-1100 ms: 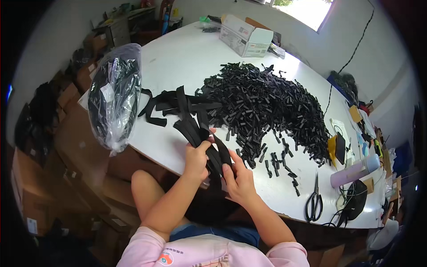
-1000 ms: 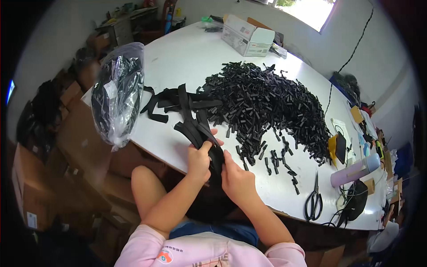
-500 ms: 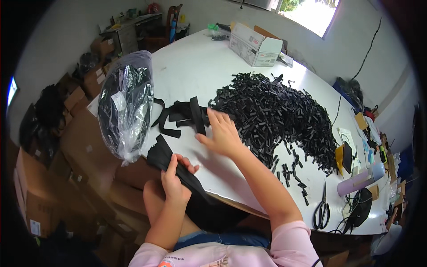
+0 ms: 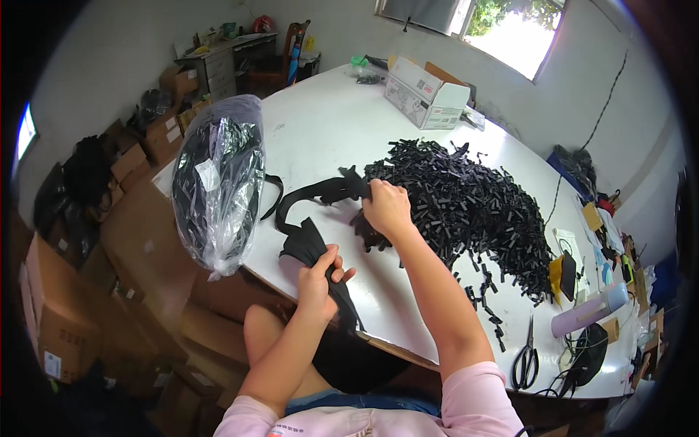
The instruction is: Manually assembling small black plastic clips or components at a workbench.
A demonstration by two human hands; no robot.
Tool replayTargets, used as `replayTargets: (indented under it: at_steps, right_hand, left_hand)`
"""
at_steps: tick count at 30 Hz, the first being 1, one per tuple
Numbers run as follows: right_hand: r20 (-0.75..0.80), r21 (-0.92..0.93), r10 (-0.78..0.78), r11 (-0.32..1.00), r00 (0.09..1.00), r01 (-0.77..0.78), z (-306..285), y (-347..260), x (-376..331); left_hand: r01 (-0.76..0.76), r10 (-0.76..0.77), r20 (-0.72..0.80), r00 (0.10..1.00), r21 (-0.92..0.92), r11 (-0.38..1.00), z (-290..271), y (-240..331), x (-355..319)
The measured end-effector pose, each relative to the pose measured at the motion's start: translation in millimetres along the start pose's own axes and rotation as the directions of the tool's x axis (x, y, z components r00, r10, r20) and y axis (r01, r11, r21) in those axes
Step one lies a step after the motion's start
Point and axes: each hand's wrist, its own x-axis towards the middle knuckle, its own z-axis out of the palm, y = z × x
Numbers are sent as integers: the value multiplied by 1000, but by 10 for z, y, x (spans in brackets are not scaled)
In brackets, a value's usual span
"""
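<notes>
My left hand (image 4: 320,282) is closed around a bundle of flat black fabric strips (image 4: 304,239) at the table's near edge; the bundle's lower part hangs over the edge toward my lap. Farther up and to the right, my right hand (image 4: 387,207) is closed on black fabric strips (image 4: 324,191) lying across the tabletop. One strip curves from there down toward the left-hand bundle. Beside my right hand rises a large heap of short black pieces (image 4: 466,200), with a few scattered at its near side.
A clear plastic bag of black goods (image 4: 218,182) stands at the table's left edge. A white carton (image 4: 426,95) sits at the back. Black scissors (image 4: 526,360), a lilac tumbler (image 4: 590,309) and cables lie at the right. Cardboard boxes (image 4: 65,313) crowd the floor at left.
My right hand, open over the loose strips before, has closed on strips and shifted a little right. My left hand with its bundle has moved right and slightly up over the table.
</notes>
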Motion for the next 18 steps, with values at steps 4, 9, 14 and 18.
replayTargets:
  at_steps: [4,9,14,18]
  right_hand:
    - [329,517,297,737,896,-434,-326,233,-102]
    - [575,818,195,-149,794,-556,-761,184,-688]
    - [623,778,172,-236,763,-582,-771,260,-1115]
    - [669,741,149,-218,729,-635,-825,369,-1314]
  left_hand:
    - [18,-15,56,998,-55,998,187,-141,155]
    - [130,-128,118,985,-10,991,379,-419,232]
    - [178,-188,220,957,65,982,563,-638,298]
    - [359,-366,254,895,76,930,663,-700,312]
